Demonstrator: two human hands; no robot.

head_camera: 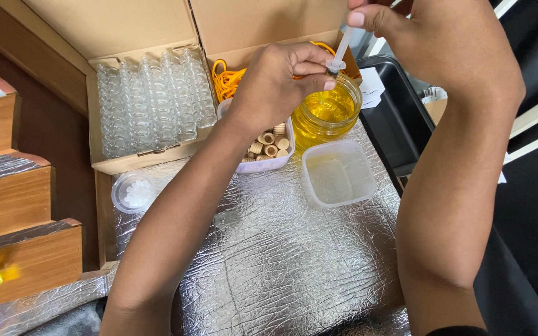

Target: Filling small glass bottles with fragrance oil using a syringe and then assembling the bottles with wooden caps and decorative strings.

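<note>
My left hand [278, 81] pinches the barrel flange of a clear plastic syringe [342, 48] held upright over a glass jar of yellow liquid [328, 112]. My right hand [443, 43] grips the syringe's plunger from above. The syringe tip points down into the jar's mouth; whether it touches the liquid is hidden by my fingers. Under my left wrist sits a white tub of small wooden corks [269, 149].
A cardboard box [104, 155] holds several rows of small clear glass vials [151, 99]. Yellow cords [226, 79] lie in a second box. An empty square plastic tub [337, 174], a round lid with white pieces [133, 191], a black tray [393, 118] and wooden steps [14, 199] surround the foil-covered work surface [281, 261].
</note>
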